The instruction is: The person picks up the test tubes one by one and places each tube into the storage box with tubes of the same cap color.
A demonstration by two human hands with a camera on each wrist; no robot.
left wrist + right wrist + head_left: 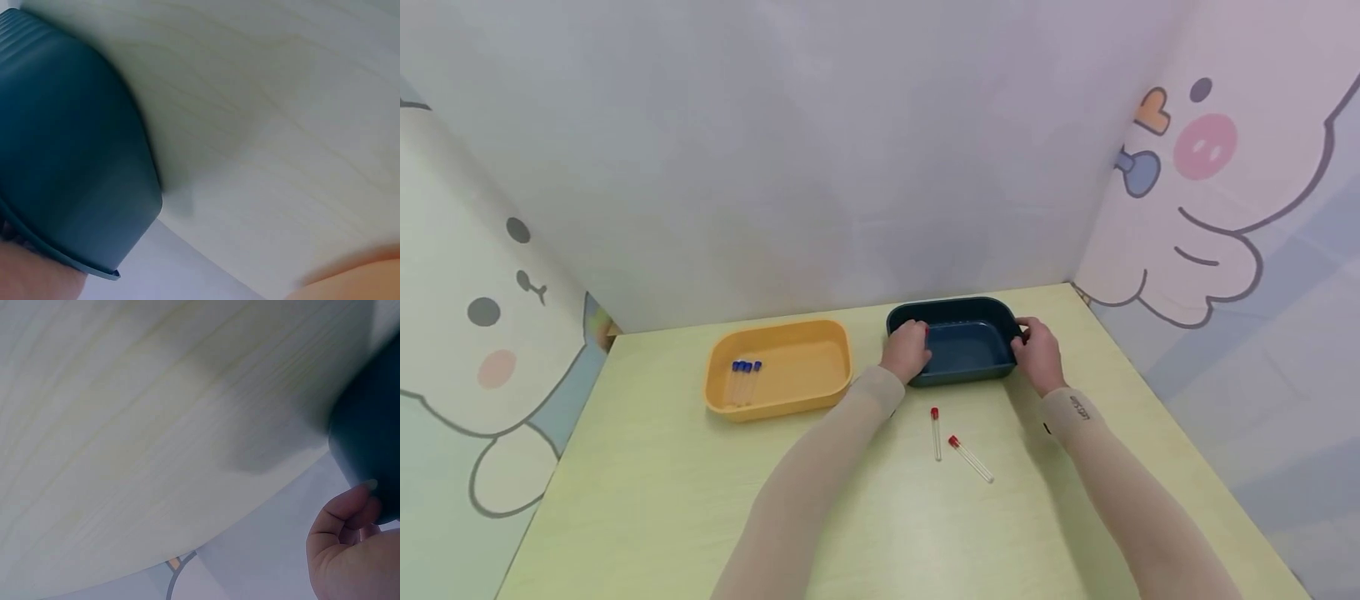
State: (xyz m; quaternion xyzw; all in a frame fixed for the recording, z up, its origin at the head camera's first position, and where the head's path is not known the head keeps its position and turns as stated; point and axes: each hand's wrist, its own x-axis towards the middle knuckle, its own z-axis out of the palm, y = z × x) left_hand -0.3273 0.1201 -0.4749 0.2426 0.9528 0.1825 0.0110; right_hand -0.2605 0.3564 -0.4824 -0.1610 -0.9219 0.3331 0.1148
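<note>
My left hand (907, 350) reaches over the left end of the dark blue tray (966, 379), its fingers curled inside. A bit of red cap (927, 331) shows at those fingers; the rest of that test tube is hidden. In the left wrist view the tray's outer wall (75, 144) fills the left side. My right hand (1040, 354) grips the tray's right rim, and the right wrist view shows its fingers (340, 509) at that rim. On the table in front lie two red-capped test tubes, one nearly straight (936, 433) and one slanted (972, 459).
A yellow tray (808, 404) stands to the left, with several blue-capped test tubes (744, 383) lying in its left part. The pale wooden table (647, 500) ends at a curtain (737, 167) behind, and printed cartoon cloth hangs at both sides.
</note>
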